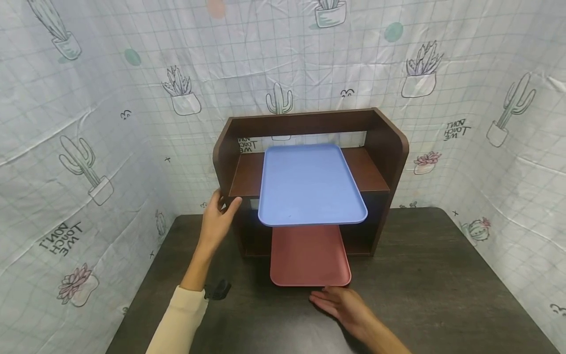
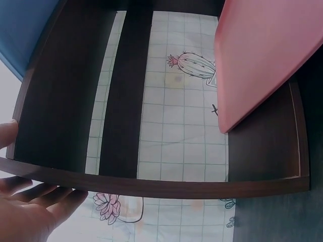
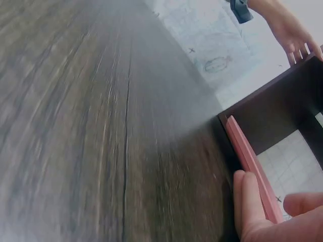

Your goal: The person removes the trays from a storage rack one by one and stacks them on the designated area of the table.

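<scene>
The person's bare left hand (image 1: 215, 221), on a forearm (image 1: 197, 268) with a cream fabric sleeve (image 1: 179, 317), reaches forward, thumb opposite the fingers in a grip; the bare right hand (image 1: 344, 308) is lower, fingers straight, thumb apart from them.

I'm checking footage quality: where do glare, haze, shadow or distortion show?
Head view: soft glare on the near tabletop, deep shadow inside the lower level of the shelf; left wrist view: shelf edge bows slightly, cloth fairly crisp; right wrist view: milky haze over the tabletop, cloth soft and washed out.
</scene>
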Available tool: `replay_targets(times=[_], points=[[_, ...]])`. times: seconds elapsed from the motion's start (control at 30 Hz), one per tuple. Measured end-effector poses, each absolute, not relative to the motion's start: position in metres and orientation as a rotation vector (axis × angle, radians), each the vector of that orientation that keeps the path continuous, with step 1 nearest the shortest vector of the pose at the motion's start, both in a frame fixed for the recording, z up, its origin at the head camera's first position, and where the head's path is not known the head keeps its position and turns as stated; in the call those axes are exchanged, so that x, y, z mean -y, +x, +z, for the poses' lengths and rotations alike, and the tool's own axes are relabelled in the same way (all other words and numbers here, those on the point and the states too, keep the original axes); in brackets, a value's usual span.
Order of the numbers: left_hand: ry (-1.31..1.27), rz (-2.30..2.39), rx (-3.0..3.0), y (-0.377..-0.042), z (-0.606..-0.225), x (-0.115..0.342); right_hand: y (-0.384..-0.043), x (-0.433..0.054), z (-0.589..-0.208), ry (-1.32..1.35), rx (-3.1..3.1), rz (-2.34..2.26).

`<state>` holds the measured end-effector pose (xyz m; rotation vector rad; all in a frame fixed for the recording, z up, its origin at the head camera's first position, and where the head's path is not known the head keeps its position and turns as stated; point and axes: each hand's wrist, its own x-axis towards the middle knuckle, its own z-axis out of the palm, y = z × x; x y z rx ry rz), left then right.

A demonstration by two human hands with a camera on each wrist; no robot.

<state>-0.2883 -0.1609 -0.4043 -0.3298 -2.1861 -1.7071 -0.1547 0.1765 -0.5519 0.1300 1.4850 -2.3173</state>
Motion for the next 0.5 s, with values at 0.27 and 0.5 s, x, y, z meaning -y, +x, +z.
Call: replay_targets(times=[0.27, 0.5], points=[[-0.329, -1.739, 2.159, -0.29, -0.405, 0.162, -0.157, -0.165, -0.549, 0.258, -1.422, -2.464], [-0.317, -1.778, 2.146, -0.291, -0.405, 0.162, -0.16, -0.156, -0.545, 0.408, -1.506, -2.532]])
